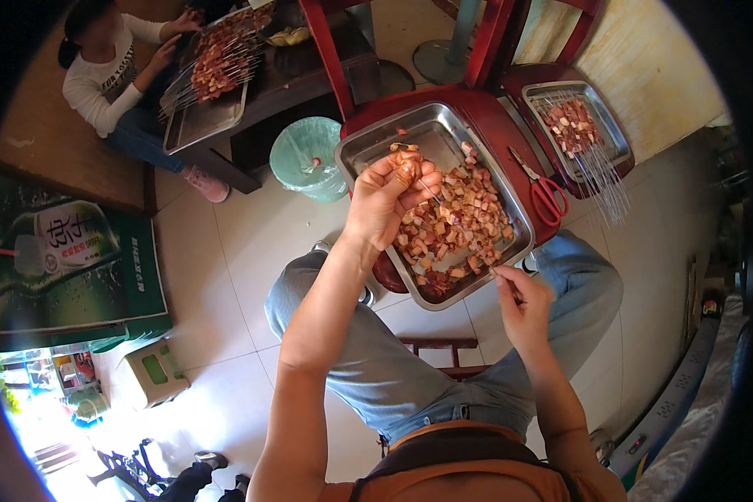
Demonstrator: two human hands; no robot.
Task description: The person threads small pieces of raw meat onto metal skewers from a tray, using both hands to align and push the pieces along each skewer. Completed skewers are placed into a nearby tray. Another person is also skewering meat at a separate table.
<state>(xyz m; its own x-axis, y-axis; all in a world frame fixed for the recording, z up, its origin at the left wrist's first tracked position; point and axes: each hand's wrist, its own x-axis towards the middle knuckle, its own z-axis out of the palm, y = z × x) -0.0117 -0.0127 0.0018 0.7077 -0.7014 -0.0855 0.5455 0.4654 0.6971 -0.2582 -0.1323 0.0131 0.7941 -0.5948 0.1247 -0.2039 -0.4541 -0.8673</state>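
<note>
A thin metal skewer (429, 191) slants over a steel tray (436, 306) of diced raw meat (470, 194). Bits of meat (449, 215) are threaded partway along it. My left hand (392, 194) is above the tray's left half, thumb and fingers closed around a small piece of meat at the skewer's upper end; the fingers partly hide that piece. At the tray's near right corner, my right hand (522, 304) pinches the skewer's lower end. The tray rests on a red wooden chair (408, 112) between my knees.
Red-handled scissors (547, 197) lie right of the tray. Another chair holds a smaller tray (621, 147) with finished-looking skewers (574, 128). A lined green bin (307, 160) stands left. Beyond it, a seated person (110, 75) reaches toward a tray (207, 128) heaped with meat skewers (223, 59).
</note>
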